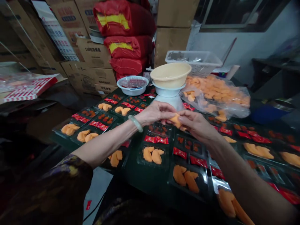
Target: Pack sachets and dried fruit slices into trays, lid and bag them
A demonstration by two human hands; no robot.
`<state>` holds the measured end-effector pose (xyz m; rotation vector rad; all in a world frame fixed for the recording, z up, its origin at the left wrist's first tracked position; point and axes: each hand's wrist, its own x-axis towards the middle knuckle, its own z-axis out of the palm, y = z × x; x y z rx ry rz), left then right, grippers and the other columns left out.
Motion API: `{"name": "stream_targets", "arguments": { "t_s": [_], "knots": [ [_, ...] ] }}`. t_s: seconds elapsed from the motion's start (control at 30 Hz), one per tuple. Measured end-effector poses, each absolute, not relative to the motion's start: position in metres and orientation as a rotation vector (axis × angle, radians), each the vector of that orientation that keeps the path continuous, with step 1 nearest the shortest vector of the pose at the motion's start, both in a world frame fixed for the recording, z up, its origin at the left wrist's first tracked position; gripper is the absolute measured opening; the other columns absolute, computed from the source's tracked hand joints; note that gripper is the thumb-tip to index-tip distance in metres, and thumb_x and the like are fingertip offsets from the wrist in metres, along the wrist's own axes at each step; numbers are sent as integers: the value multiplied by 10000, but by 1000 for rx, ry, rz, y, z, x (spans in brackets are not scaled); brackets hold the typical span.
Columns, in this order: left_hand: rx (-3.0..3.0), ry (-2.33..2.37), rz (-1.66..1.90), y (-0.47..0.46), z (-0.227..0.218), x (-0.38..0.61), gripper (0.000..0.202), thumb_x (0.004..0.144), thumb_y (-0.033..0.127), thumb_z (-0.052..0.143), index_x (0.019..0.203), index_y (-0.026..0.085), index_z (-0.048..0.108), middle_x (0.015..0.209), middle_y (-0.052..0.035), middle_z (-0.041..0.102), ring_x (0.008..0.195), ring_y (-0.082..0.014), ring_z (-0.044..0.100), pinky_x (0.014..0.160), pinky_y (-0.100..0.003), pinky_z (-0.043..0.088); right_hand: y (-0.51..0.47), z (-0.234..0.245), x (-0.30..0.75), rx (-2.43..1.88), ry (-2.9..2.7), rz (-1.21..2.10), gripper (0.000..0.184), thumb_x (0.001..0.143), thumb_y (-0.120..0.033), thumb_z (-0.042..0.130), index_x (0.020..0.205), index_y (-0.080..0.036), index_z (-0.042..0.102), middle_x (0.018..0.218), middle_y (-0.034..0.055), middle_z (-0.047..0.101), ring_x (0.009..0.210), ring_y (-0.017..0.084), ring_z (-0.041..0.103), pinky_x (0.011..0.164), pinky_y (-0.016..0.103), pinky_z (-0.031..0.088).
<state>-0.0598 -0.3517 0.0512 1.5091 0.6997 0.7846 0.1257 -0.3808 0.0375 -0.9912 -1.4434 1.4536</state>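
An orange piece [175,119] is pinched between the fingertips of the left hand [154,113] and the right hand [197,125], above the middle of the table [136,178]. Most black trays [203,178] near its front and left edges already hold orange pairs and red sachets [156,139]. The plastic bag [217,90] at the far right edge looks well stocked, so much filling probably remains.

A single head-worn camera looks forward and down along both forearms; the left hand [153,113] and right hand [197,125], meeting on an orange piece [175,119], sit close at frame centre, the tabletop [140,179] and stacked cartons [93,54] receding beyond.
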Motion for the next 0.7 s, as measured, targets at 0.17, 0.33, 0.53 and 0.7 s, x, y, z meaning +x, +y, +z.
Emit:
{"name": "stream_targets", "arguments": {
  "t_s": [0.17, 0.33, 0.53, 0.7],
  "knots": [
    [1711, 956, 1201, -366, 28, -81, 186, 661, 253, 714, 705, 100, 617, 666, -19, 593, 563, -75, 521, 532, -201, 430, -355, 26, 99, -929, -1551, 1417, 350, 610, -313, 745, 898, -175, 602, 858, 22, 633, 760, 128, 584, 696, 268, 466],
    [2065, 1027, 1471, -372, -4, -91, 30, 715, 151, 623, 701, 137, 600, 869, -54, 563, 827, -135, 551, 727, -264, 448, -364, -4, 117, -1217, -1941, 887, 274, 677, -250, 653, 935, -172, 605, 888, 58, 636, 807, 182, 589, 686, 310, 470],
    [1602, 1229, 1366, -374, -12, -80, 144, 751, 266, 568, 720, 163, 474, 677, -1, 545, 584, -117, 556, 556, -247, 455, -387, -26, 117, -1257, -1950, 792, 295, 778, -294, 559, 1053, -192, 527, 847, 49, 638, 750, 174, 609, 695, 325, 485],
    [1227, 1211, 1395, -377, -14, -60, 293, 731, 280, 568, 957, 187, 406, 612, 68, 503, 478, -79, 489, 477, -190, 389, -365, -24, 68, -1252, -1646, 969, 328, 847, -328, 446, 1118, -143, 442, 777, 47, 662, 618, 142, 627, 564, 260, 498]
  ]
}}
